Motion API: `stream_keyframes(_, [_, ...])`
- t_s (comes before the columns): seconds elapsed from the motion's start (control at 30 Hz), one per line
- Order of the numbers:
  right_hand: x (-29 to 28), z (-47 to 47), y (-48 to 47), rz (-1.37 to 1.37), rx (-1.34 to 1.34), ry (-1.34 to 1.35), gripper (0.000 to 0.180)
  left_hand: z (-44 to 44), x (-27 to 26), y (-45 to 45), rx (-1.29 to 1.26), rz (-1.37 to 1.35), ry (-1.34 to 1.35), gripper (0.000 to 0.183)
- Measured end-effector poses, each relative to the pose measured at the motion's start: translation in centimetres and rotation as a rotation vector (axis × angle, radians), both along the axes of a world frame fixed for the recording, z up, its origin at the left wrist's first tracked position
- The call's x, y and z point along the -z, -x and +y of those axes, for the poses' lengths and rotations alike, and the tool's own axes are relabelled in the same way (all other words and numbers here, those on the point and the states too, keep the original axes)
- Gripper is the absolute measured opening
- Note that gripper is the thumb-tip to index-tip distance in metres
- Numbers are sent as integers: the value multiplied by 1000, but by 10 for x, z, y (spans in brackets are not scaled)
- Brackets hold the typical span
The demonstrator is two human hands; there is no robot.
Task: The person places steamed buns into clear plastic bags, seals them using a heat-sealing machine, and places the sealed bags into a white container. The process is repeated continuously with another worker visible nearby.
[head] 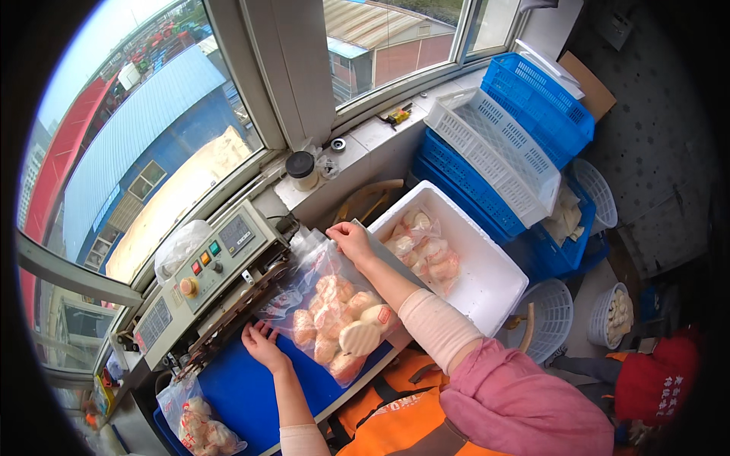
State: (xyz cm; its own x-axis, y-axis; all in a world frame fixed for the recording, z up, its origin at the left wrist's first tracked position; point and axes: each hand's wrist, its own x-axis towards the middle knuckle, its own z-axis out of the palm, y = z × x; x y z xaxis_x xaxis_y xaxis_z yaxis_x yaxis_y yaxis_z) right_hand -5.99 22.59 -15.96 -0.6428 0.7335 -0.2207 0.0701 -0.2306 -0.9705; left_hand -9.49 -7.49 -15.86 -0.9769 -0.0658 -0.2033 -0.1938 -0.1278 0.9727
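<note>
A clear plastic bag of round pale buns with red printing lies on the blue conveyor belt of a band sealer. Its mouth side is toward the sealing track. My left hand is at the bag's left edge, palm over the belt, fingers slightly apart; nothing shows in it. At the bag's far right corner, my right hand has thumb and fingertips close together; whether film is pinched between them is unclear. Another bag of buns sits at the belt's left end.
A white foam box right of the belt holds bagged buns. Beyond stand stacked blue and white plastic crates. A black-lidded jar is on the windowsill. White baskets stand on the floor, near a person in red.
</note>
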Motion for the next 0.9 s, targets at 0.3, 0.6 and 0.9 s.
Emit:
stream_keyframes(0.3, [91,137,-176,-302,298,-305,10,-96,-30,-59,-147,15,269,26])
stream_keyframes(0.6, [187,197,-229,-912,-578,-1123,25,-125,-62,-110,-254,-78,477,33])
stream_keyframes(0.9, [206,209,-315,-1059,-447,-832,13,-158,-41,-114,13,107,839,30])
